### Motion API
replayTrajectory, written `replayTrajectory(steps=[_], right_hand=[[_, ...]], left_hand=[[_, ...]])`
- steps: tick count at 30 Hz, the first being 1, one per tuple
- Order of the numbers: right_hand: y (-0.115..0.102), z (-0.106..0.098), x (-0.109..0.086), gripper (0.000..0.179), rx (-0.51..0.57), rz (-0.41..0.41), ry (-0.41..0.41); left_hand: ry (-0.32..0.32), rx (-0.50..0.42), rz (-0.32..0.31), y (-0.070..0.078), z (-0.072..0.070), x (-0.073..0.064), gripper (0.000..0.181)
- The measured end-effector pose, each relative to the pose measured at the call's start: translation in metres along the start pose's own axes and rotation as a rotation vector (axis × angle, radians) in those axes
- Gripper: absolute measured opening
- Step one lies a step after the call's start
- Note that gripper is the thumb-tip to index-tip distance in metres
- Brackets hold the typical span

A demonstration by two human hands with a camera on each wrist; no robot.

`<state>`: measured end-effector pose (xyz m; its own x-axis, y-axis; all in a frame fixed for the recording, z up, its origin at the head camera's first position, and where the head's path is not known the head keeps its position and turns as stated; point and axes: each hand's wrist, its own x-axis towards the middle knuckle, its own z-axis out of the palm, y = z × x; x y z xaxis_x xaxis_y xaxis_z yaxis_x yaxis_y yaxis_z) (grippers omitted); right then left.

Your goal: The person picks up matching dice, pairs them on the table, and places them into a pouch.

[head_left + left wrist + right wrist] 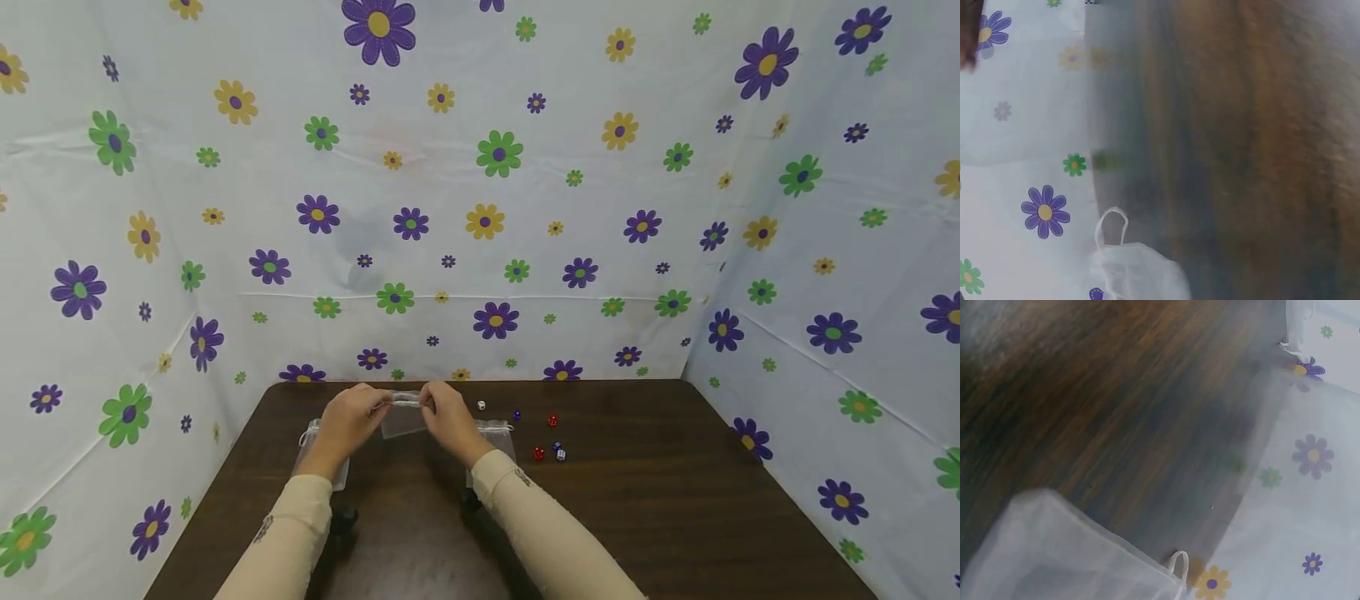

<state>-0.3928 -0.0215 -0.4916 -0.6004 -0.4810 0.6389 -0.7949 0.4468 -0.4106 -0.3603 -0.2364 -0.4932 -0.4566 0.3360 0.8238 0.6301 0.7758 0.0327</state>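
Note:
A sheer white drawstring pouch (pixel 403 423) hangs above the table's far part, its gathered top edge stretched between both hands. My left hand (pixel 349 423) pinches that edge at the left end; my right hand (pixel 450 419) pinches it at the right end. Below the left hand lies a second sheer pouch (pixel 340 477), partly covered by the wrist. A third pouch (pixel 498 433) is partly hidden behind the right hand and sleeve. White cord loops show on a pouch (pixel 1141 272) in the left wrist view and on a pouch (pixel 1072 556) in the right wrist view.
Right of the hands, small dice are scattered on the dark wooden table (pixel 637 500): a red die (pixel 538 453), another red die (pixel 552 421), a blue die (pixel 517 415), a white die (pixel 482 405) and others. Flower-printed cloth (pixel 495 250) surrounds the table's back and sides.

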Motion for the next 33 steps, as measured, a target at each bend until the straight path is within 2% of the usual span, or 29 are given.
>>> replayTrajectory(steps=[3,6,9,12,15,17,23,26,29,33], right_hand=[[0.0,0.001,-0.001,0.024,-0.031,-0.095,0.042],[0.0,0.001,-0.009,0.026,-0.084,-0.161,0.027],[0.001,0.001,-0.02,0.025,-0.114,-0.175,-0.064],[0.003,0.001,-0.028,0.025,-0.114,-0.157,-0.17],[0.003,0.0,-0.032,0.027,-0.091,-0.108,-0.276],[0.003,-0.001,-0.033,0.027,-0.077,-0.074,-0.34],[0.002,-0.002,-0.033,0.024,-0.07,-0.006,-0.464],[0.002,-0.002,-0.033,0.023,-0.08,0.024,-0.521],[0.002,-0.002,-0.033,0.021,-0.087,0.063,-0.589],[0.001,-0.001,-0.033,0.018,-0.084,0.109,-0.66]], left_hand=[[0.047,0.027,0.099,0.0,-0.002,-0.003,0.019],[0.029,0.041,0.158,0.003,-0.003,-0.011,0.008],[-0.006,0.042,0.189,0.006,-0.002,-0.021,0.003],[-0.044,0.026,0.189,0.01,-0.001,-0.028,0.012],[-0.102,0.014,0.155,0.014,-0.002,-0.032,0.024],[-0.158,0.019,0.111,0.016,-0.003,-0.034,0.026],[-0.458,0.02,-0.081,0.022,-0.005,-0.037,0.017],[-0.581,-0.03,-0.164,0.023,-0.007,-0.038,0.013],[-0.655,-0.105,-0.229,0.024,-0.009,-0.037,0.016],[-0.695,-0.189,-0.279,0.024,-0.011,-0.037,0.02]])
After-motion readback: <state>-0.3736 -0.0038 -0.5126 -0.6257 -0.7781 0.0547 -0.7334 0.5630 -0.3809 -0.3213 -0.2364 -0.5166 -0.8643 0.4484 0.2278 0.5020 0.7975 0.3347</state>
